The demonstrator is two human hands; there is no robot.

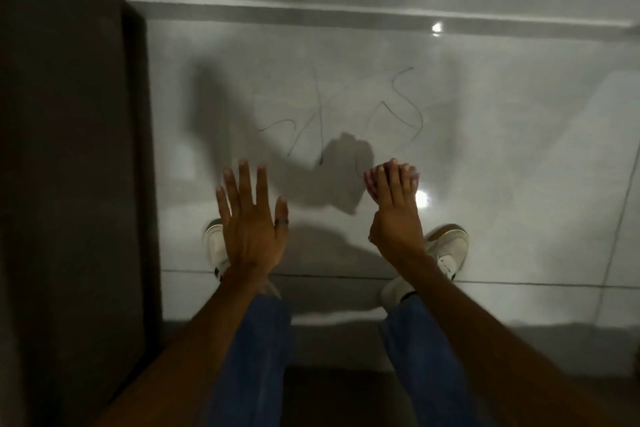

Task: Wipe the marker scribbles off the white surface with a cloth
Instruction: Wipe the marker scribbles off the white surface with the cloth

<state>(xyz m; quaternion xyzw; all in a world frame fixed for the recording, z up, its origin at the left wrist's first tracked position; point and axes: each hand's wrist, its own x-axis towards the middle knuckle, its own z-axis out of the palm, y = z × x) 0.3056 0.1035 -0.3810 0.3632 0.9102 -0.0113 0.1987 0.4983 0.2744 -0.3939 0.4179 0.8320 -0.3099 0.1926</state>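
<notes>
Surface: a glossy white tiled floor [485,135], seen from above by a standing person; grout lines crossed it near the feet and at the far right.
Marker scribbles [332,107]: thin dark looping lines, faint, lying just beyond both hands toward the far wall; none appeared wiped.
Cloth [370,184]: a small bunched piece, pinkish and patterned, showing only at the fingertips of the right hand.
Right hand [396,215]: fingers curled closed around the cloth, held above the floor, near the scribbles' near edge.
Left hand [251,218]: flat and spread, empty, a ring [281,221] on one finger.
Feet: two white sneakers [446,250] planted wide apart below the hands.
Left side: a dark panel [62,149] (possibly furniture; too dim to name).
Risk, reach: the marks sat beyond the toes, so bending forward on polished tile could unbalance the person.
Risk, smearing: a small wad probably spreads ink rather than lifting it.
Risk, visibility: shadows and glare could hide faint strokes, leaving some missed.
</notes>
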